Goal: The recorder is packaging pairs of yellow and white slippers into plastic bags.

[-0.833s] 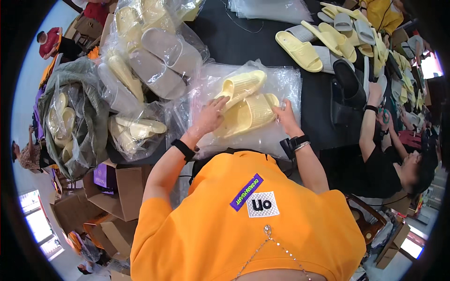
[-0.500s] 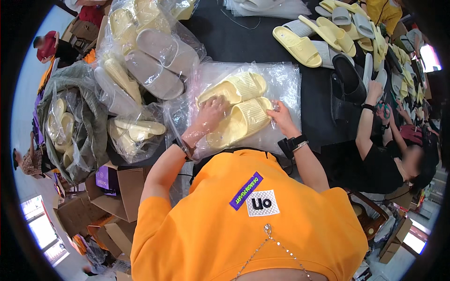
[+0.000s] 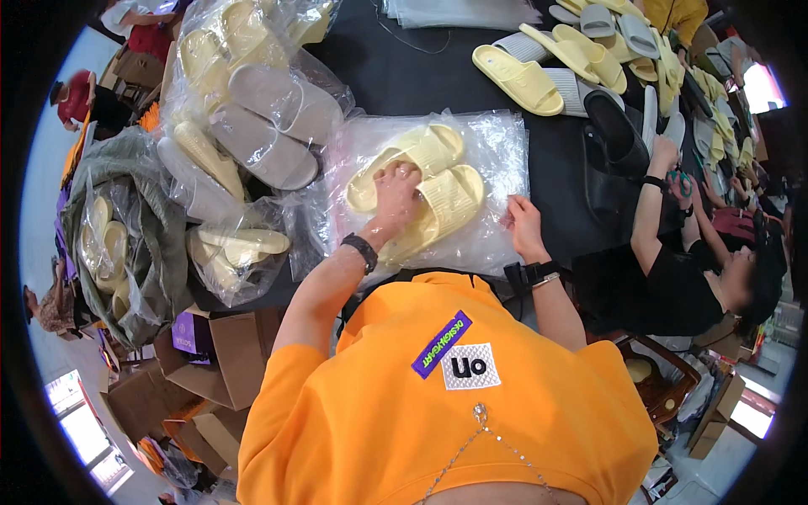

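Observation:
A pair of pale yellow slide slippers (image 3: 450, 206) lies side by side in a clear plastic bag (image 3: 505, 143) on the dark table before me. My left hand (image 3: 397, 198) reaches over the bag from its near left, fingers curled around the slippers' inner edges where the two meet. Part of the rear slipper is hidden beneath that hand. At the bag's right side, my right hand (image 3: 523, 225) has its thumb and forefinger closed together on the plastic, apart from the slippers.
Bagged grey slippers (image 3: 265, 147) and bagged yellow slippers (image 3: 236, 248) crowd the left, beside a grey-green sack (image 3: 156, 210). Loose yellow slides (image 3: 518, 80) and black slippers (image 3: 614, 130) lie at right, near a co-worker's arm (image 3: 648, 210). Plastic bags (image 3: 459, 13) are stacked at the back.
My right hand has come away from the front slipper toward the bag's right edge. My left hand has shifted over the slippers, its fingers more curled. The view has shifted slightly.

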`<state>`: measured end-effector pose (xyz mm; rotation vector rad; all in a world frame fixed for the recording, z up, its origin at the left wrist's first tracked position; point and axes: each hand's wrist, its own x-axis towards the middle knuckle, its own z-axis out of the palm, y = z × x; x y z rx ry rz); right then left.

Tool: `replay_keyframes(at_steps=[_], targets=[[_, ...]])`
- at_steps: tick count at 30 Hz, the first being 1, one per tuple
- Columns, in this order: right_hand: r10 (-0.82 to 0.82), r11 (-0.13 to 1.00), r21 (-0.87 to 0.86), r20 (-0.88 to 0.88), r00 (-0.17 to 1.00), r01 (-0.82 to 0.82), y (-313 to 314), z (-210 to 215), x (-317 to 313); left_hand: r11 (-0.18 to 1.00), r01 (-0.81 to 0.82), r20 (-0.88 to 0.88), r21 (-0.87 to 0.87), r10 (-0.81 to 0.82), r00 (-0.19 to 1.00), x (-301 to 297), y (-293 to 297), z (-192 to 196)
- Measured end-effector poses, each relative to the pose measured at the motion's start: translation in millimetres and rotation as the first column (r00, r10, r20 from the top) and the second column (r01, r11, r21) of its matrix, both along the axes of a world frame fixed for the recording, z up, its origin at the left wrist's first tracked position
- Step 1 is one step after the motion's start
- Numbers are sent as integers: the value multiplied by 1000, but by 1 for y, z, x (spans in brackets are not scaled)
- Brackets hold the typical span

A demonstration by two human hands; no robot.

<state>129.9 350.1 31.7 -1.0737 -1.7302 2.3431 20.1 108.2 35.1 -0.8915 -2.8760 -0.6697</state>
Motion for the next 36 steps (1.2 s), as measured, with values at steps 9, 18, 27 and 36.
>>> replay_keyframes(at_steps=[9, 18, 27, 36], targets=[[378, 659, 562, 329, 866, -501, 24, 28, 11, 993, 64, -44, 97, -60, 997, -2, -48, -18], [550, 568, 624, 197, 811, -537, 27, 49, -112, 965, 251, -9, 79, -251, 968, -4, -34, -9], [446, 355, 787, 332, 831, -504, 1, 15, -165, 970, 241, 3, 31, -241, 971, -2, -36, -12], [272, 654, 739, -26, 962, -165, 18, -8, -156, 970, 233, -12, 64, -233, 972, 0, -35, -15]])
